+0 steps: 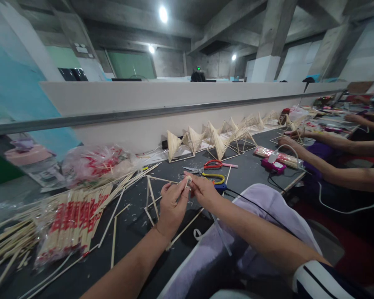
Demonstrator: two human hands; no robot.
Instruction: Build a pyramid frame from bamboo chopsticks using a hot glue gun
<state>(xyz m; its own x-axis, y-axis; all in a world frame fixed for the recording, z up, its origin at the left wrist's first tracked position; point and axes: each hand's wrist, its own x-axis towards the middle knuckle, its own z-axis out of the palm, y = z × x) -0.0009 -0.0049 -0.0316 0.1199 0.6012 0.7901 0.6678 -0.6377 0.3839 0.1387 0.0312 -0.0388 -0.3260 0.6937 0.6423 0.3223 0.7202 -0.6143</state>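
My left hand point(173, 200) and my right hand point(204, 190) meet over the dark table, fingertips pinched together around one spot. They close on a corner of a frame point(152, 192) of thin wooden sticks; fingers mostly cover this joint, where a small pale bit shows. One stick runs leftward from the fingers to the frame's other corner. Just beyond my hands lie red-handled scissors point(212, 165) with open blades and a yellow-handled tool point(215, 179). A blue object point(220, 187) with a black cable is partly hidden behind my right hand.
Packed sticks point(71, 220) in clear plastic and loose sticks point(9, 249) cover the left side. Finished stick models point(220, 143) line the partition point(174, 97). A pink power box point(272, 166) with a white cable sits right, near a co-worker's arms point(324, 166). Light purple cloth point(268, 207) covers my lap.
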